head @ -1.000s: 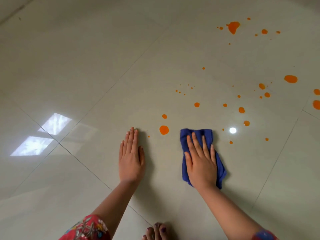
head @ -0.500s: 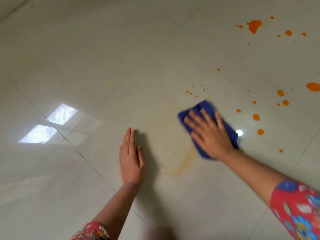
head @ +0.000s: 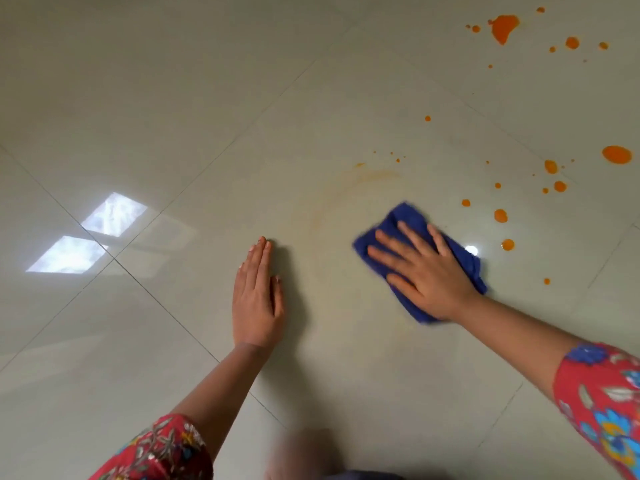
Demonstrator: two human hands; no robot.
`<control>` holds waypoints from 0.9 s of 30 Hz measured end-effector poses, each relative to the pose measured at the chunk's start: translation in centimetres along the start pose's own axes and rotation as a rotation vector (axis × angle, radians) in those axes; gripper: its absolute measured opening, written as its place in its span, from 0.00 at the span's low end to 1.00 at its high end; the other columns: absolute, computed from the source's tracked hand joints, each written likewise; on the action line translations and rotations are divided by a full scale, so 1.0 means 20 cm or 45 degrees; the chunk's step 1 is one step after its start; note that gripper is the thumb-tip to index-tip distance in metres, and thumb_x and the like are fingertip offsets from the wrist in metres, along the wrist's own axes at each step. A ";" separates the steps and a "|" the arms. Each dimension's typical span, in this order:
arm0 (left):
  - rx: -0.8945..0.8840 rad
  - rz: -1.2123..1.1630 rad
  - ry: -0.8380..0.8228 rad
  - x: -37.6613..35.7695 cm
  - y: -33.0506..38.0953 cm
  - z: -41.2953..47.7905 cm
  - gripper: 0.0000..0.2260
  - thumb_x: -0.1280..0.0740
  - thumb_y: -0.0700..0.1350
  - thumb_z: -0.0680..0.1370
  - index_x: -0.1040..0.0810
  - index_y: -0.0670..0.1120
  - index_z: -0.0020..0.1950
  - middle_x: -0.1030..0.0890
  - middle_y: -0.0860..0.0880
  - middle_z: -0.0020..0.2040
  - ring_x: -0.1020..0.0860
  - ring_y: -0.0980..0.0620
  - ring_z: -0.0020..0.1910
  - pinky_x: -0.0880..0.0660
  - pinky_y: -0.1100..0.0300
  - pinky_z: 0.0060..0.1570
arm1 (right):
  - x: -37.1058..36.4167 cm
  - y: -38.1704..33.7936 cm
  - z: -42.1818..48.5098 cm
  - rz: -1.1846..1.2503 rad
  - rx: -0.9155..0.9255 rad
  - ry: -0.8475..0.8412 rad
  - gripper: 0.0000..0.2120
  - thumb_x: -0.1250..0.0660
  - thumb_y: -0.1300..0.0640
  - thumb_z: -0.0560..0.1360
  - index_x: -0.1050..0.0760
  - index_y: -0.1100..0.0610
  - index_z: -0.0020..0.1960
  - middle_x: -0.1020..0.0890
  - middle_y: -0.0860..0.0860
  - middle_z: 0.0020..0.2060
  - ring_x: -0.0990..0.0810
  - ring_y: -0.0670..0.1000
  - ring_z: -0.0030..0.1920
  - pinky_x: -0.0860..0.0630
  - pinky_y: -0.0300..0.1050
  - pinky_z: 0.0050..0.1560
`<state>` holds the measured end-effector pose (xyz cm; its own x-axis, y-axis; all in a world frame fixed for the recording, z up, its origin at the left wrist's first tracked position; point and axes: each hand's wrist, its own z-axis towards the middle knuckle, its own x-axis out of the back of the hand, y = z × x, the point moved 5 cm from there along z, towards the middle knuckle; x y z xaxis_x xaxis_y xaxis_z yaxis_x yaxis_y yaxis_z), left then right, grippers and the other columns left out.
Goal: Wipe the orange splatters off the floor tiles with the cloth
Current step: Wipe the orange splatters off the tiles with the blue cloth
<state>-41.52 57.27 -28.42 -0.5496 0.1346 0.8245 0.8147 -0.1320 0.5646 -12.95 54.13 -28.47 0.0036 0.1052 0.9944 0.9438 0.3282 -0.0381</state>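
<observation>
A folded blue cloth [head: 401, 220] lies flat on the pale glossy floor tiles [head: 173, 98]. My right hand [head: 422, 271] presses down on it with fingers spread and straight. My left hand [head: 256, 299] rests flat on the tile to the left, fingers together. Orange splatters [head: 500, 215] dot the floor right of the cloth, with a big oval drop [head: 616, 154] at the right edge and a large blot [head: 504, 26] at the top right. A faint orange smear arc [head: 367, 176] curves above and left of the cloth.
Dark grout lines cross the floor diagonally. Bright window reflections [head: 90, 233] shine on the tiles at the left. A small light glare [head: 471, 250] sits just right of the cloth. My red floral sleeves show at the bottom left and bottom right.
My right hand swept the cloth forward and left over the nearest drops, then back toward me and right. Those drops are gone and a pale orange smear is left. My left hand stayed put.
</observation>
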 end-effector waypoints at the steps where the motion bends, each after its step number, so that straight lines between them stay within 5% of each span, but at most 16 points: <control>1: -0.002 0.012 -0.003 0.00 0.00 0.00 0.24 0.47 0.44 0.80 0.41 0.47 0.77 0.40 0.51 0.78 0.45 0.55 0.77 0.45 0.53 0.75 | 0.03 -0.01 0.09 0.016 -0.196 0.035 0.26 0.47 0.43 0.80 0.47 0.41 0.77 0.42 0.45 0.77 0.45 0.56 0.77 0.47 0.65 0.72; 3: 0.000 0.026 -0.006 0.00 0.00 0.00 0.23 0.47 0.44 0.80 0.40 0.46 0.77 0.39 0.51 0.77 0.44 0.54 0.77 0.46 0.54 0.75 | 0.03 -0.22 0.18 0.098 -0.305 0.122 0.28 0.45 0.44 0.79 0.46 0.42 0.77 0.42 0.46 0.77 0.45 0.59 0.77 0.48 0.67 0.72; 6: -0.025 0.013 0.000 0.01 0.00 0.01 0.23 0.47 0.45 0.80 0.38 0.45 0.76 0.38 0.50 0.76 0.42 0.53 0.76 0.45 0.53 0.75 | -0.07 -0.65 -0.11 0.136 0.356 0.017 0.26 0.45 0.44 0.79 0.44 0.40 0.76 0.43 0.44 0.77 0.48 0.57 0.78 0.51 0.65 0.73; 8: -0.029 0.056 -0.021 0.01 0.00 0.00 0.23 0.46 0.45 0.80 0.39 0.46 0.76 0.39 0.50 0.77 0.44 0.52 0.77 0.46 0.53 0.75 | -0.06 -0.58 -0.32 0.130 0.627 -0.083 0.25 0.45 0.42 0.80 0.43 0.38 0.76 0.43 0.41 0.77 0.49 0.53 0.78 0.51 0.62 0.74; 10: 0.007 0.115 -0.045 -0.01 0.03 -0.01 0.24 0.47 0.46 0.81 0.42 0.46 0.77 0.42 0.51 0.78 0.47 0.53 0.77 0.51 0.54 0.76 | -0.06 -0.28 -0.32 0.046 0.441 -0.059 0.25 0.47 0.42 0.80 0.45 0.38 0.76 0.42 0.41 0.77 0.47 0.53 0.78 0.49 0.62 0.73; 14: -0.085 0.139 -0.084 -0.12 0.20 0.10 0.24 0.48 0.46 0.81 0.43 0.45 0.78 0.43 0.50 0.78 0.48 0.52 0.78 0.54 0.56 0.76 | 0.01 0.11 -0.10 0.021 -0.506 0.063 0.27 0.51 0.43 0.80 0.48 0.42 0.77 0.42 0.46 0.77 0.43 0.58 0.77 0.46 0.66 0.72; 16: -0.084 0.079 -0.070 -0.17 0.28 0.21 0.24 0.48 0.46 0.80 0.42 0.45 0.77 0.42 0.49 0.78 0.47 0.51 0.77 0.52 0.56 0.76 | 0.01 -0.10 -0.01 0.043 -0.471 0.105 0.27 0.49 0.44 0.79 0.43 0.45 0.77 0.41 0.48 0.77 0.43 0.59 0.77 0.45 0.68 0.71; 18: -0.022 0.016 -0.006 -0.19 0.33 0.32 0.24 0.49 0.46 0.80 0.41 0.45 0.77 0.41 0.49 0.78 0.45 0.51 0.77 0.52 0.56 0.76 | -0.01 -0.30 0.05 0.082 -0.158 0.034 0.26 0.48 0.44 0.80 0.42 0.45 0.77 0.42 0.47 0.78 0.45 0.56 0.77 0.45 0.66 0.73; 21: 0.008 0.038 0.020 -0.22 0.35 0.42 0.24 0.51 0.48 0.81 0.42 0.45 0.77 0.42 0.49 0.78 0.46 0.52 0.77 0.52 0.56 0.76 | 0.03 -0.25 0.31 0.106 -0.018 0.064 0.24 0.49 0.44 0.80 0.40 0.44 0.76 0.42 0.44 0.77 0.45 0.51 0.78 0.48 0.61 0.75; 24: -0.093 0.125 -0.020 -0.24 0.38 0.41 0.25 0.52 0.50 0.81 0.44 0.46 0.78 0.44 0.50 0.78 0.47 0.53 0.77 0.52 0.56 0.76 | 0.06 0.00 0.63 0.082 -0.180 0.082 0.25 0.52 0.43 0.79 0.41 0.43 0.76 0.40 0.44 0.77 0.42 0.52 0.77 0.46 0.62 0.73; 27: -0.187 0.206 -0.106 -0.26 0.39 0.39 0.25 0.51 0.48 0.82 0.46 0.47 0.79 0.46 0.51 0.79 0.50 0.55 0.78 0.53 0.56 0.76 | 0.05 0.33 0.58 0.133 -0.683 0.175 0.27 0.54 0.42 0.79 0.42 0.43 0.77 0.40 0.43 0.77 0.41 0.52 0.77 0.48 0.63 0.73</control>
<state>-30.78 63.16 -28.58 -0.3922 0.1798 0.9021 0.8519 -0.2990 0.4299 -10.53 67.26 -28.91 0.1149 -0.0234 0.9931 0.9718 -0.2046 -0.1173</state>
